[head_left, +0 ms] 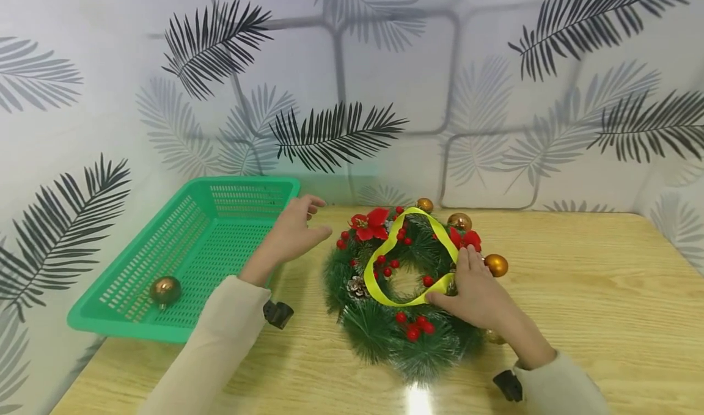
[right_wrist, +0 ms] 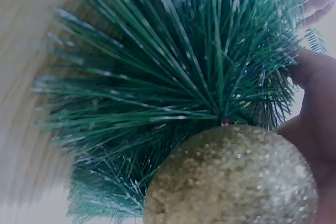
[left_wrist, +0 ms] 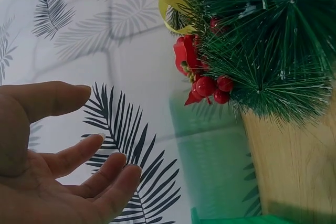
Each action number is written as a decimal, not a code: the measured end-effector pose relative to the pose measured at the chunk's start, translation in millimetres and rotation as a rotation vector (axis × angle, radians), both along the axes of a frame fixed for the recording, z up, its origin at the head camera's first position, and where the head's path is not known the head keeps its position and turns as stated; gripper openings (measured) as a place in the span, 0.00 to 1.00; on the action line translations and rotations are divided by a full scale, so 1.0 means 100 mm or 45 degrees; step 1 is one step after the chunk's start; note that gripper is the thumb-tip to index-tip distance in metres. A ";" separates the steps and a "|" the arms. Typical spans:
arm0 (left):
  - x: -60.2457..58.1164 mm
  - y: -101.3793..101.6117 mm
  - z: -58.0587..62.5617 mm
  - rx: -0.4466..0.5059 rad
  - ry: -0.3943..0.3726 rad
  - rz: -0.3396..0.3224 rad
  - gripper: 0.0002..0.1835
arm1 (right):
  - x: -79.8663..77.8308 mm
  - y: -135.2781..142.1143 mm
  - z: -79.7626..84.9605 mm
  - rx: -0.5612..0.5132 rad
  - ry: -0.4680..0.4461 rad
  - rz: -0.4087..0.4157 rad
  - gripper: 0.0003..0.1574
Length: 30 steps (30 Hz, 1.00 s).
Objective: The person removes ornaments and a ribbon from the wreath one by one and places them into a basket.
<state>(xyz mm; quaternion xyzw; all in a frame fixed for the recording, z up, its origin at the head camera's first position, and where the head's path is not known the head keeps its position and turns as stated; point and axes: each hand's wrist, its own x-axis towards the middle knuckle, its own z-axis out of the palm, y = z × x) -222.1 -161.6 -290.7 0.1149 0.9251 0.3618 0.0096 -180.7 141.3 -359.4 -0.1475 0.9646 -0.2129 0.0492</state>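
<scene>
In the head view a green Christmas wreath [head_left: 374, 335] lies on the table, dressed with red berries, a pinecone and red flowers. A yellow ribbon [head_left: 374, 283] forms a loop over its top. My right hand [head_left: 478, 290] rests on the wreath's right side, fingers extended, thumb spread beside the ribbon's lower end. Close to that hand, a glittery gold ball [right_wrist: 231, 177] fills the lower right wrist view. My left hand [head_left: 294, 231] hovers by the basket's right rim, holding nothing. Its fingers are loosely bent and apart in the left wrist view.
A green plastic basket [head_left: 134, 330] stands on the left with a copper-coloured ball [head_left: 165, 291] inside. Orange and copper balls, one an orange ball [head_left: 496, 265], sit along the wreath's right edge. Behind the wooden table [head_left: 594, 293] hangs a leaf-patterned backdrop [head_left: 396, 91].
</scene>
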 end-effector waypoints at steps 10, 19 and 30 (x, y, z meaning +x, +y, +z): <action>-0.04 0.09 -0.14 0.042 -0.030 0.022 0.26 | -0.08 0.11 -0.02 -0.034 -0.048 0.098 0.70; -0.07 0.14 -0.20 0.085 -0.039 0.035 0.26 | -0.13 0.20 0.02 -0.066 -0.092 0.192 0.69; -0.09 0.23 -0.24 0.125 -0.037 0.056 0.24 | -0.21 0.29 0.03 -0.101 -0.135 0.286 0.68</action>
